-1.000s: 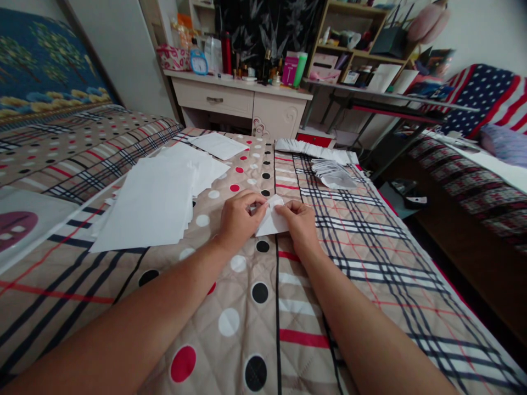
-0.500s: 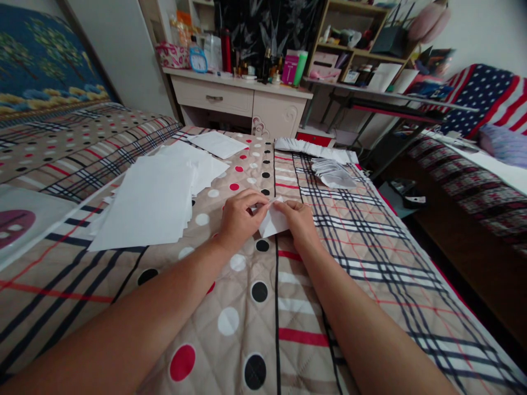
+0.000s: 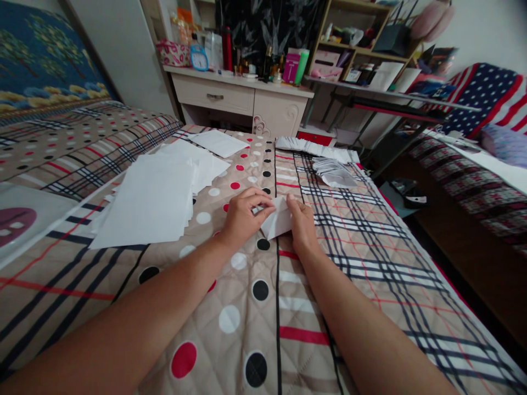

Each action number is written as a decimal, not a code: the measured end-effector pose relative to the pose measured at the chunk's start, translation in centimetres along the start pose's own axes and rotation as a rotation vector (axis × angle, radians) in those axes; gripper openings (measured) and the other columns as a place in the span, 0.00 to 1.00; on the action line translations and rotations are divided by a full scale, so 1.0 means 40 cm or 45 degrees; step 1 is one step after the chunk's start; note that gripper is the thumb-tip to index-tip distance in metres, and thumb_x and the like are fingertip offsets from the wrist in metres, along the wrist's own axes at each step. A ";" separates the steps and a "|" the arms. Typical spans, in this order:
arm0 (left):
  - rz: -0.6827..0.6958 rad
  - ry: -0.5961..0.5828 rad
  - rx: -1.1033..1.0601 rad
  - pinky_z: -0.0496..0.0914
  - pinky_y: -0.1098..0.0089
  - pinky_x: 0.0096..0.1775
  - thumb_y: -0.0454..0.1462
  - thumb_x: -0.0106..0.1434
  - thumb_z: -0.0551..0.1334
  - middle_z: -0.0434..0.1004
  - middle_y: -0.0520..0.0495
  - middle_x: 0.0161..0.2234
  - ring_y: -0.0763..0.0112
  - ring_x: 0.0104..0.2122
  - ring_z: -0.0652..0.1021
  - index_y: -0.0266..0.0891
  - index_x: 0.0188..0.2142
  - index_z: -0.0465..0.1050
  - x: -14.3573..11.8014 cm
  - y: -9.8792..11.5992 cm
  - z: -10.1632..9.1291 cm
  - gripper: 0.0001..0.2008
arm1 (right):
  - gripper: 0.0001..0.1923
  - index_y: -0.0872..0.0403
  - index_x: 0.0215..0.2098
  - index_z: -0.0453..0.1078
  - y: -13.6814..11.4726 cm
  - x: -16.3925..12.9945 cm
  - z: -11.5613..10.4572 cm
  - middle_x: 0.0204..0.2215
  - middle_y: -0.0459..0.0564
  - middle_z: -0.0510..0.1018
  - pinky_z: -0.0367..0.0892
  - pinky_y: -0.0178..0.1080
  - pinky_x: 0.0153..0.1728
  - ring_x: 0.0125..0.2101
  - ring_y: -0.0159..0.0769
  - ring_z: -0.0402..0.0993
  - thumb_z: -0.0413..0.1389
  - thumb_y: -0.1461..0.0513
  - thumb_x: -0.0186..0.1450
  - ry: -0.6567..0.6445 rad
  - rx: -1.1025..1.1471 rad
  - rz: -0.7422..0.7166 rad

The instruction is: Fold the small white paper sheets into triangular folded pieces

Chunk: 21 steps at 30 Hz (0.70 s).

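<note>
A small folded piece of white paper [image 3: 278, 220] is held between my two hands just above the bedspread. My left hand [image 3: 246, 213] has its thumb and fingertips pinched together at the paper's upper left edge. On the other side, my right hand [image 3: 302, 220] grips the paper's right edge, thumb on top and the other fingers partly hidden behind it. To the left lies a stack of white paper sheets [image 3: 144, 200], its edges uneven. Beyond my right hand sit a fanned pile of folded papers [image 3: 332, 171] and a long row of folded papers [image 3: 315, 149].
The patterned bedspread [image 3: 230, 351] covers the surface under my arms. A separate white sheet pile [image 3: 218, 143] lies toward the far edge. Past it stands a white dresser [image 3: 212, 96] with bottles and a blue clock [image 3: 199, 58]. A clear plastic bag [image 3: 37, 211] rests at far left.
My right thumb has moved off the top corner and lies along the paper's right side. The paper shows a little more between the hands. My left hand stays nearly in place.
</note>
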<state>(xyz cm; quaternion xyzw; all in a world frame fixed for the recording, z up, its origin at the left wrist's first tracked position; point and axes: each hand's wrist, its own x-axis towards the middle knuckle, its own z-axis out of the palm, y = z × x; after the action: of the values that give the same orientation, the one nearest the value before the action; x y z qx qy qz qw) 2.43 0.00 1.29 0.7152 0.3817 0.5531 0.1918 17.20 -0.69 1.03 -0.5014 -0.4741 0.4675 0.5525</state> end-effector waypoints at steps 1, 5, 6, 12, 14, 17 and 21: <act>-0.054 0.007 -0.049 0.72 0.77 0.39 0.30 0.58 0.68 0.77 0.46 0.38 0.74 0.37 0.77 0.36 0.34 0.78 0.000 -0.005 0.003 0.04 | 0.29 0.59 0.25 0.66 -0.002 -0.001 0.000 0.20 0.48 0.65 0.50 0.32 0.20 0.20 0.28 0.57 0.58 0.40 0.57 -0.023 0.004 -0.009; -0.412 -0.053 -0.340 0.70 0.80 0.32 0.36 0.52 0.73 0.77 0.47 0.34 0.77 0.30 0.76 0.33 0.45 0.76 0.000 -0.016 0.008 0.21 | 0.25 0.58 0.24 0.63 -0.002 -0.004 0.000 0.19 0.46 0.63 0.49 0.31 0.20 0.20 0.26 0.54 0.62 0.45 0.56 -0.131 -0.043 -0.072; -0.510 -0.115 -0.400 0.70 0.79 0.31 0.39 0.50 0.74 0.77 0.46 0.33 0.76 0.29 0.76 0.32 0.45 0.75 0.001 -0.016 0.006 0.24 | 0.25 0.58 0.23 0.62 -0.001 -0.004 -0.001 0.19 0.45 0.62 0.48 0.31 0.20 0.20 0.26 0.54 0.61 0.46 0.57 -0.145 -0.059 -0.082; -0.812 -0.019 -0.606 0.71 0.77 0.29 0.47 0.42 0.77 0.78 0.43 0.32 0.73 0.28 0.76 0.29 0.36 0.75 0.013 -0.026 -0.010 0.28 | 0.25 0.58 0.24 0.63 -0.010 -0.004 -0.009 0.19 0.46 0.65 0.51 0.30 0.19 0.19 0.26 0.57 0.59 0.45 0.58 -0.133 -0.107 -0.073; -0.873 0.110 -0.628 0.69 0.78 0.26 0.47 0.40 0.77 0.78 0.44 0.31 0.73 0.26 0.76 0.30 0.36 0.74 0.016 -0.034 -0.014 0.28 | 0.22 0.58 0.25 0.66 -0.016 -0.005 -0.012 0.17 0.46 0.66 0.51 0.30 0.18 0.17 0.26 0.57 0.60 0.47 0.57 -0.136 -0.131 -0.038; -0.906 0.102 -0.665 0.69 0.79 0.25 0.47 0.41 0.76 0.78 0.45 0.31 0.74 0.25 0.76 0.31 0.37 0.74 0.020 -0.035 -0.018 0.29 | 0.20 0.59 0.25 0.69 -0.019 -0.004 -0.017 0.16 0.45 0.66 0.49 0.30 0.17 0.15 0.25 0.55 0.61 0.50 0.56 -0.053 -0.124 -0.042; -0.952 -0.238 -0.646 0.68 0.78 0.22 0.48 0.46 0.75 0.77 0.43 0.27 0.74 0.22 0.74 0.29 0.37 0.75 0.018 -0.021 -0.024 0.27 | 0.18 0.60 0.27 0.72 -0.009 0.007 -0.024 0.16 0.46 0.67 0.50 0.30 0.17 0.15 0.25 0.55 0.62 0.51 0.56 0.135 -0.067 -0.124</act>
<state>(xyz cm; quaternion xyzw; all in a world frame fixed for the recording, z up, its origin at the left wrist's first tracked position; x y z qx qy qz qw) 1.31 0.93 1.46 0.5058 0.4469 0.4550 0.5809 18.21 -0.56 1.36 -0.5159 -0.4802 0.4003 0.5857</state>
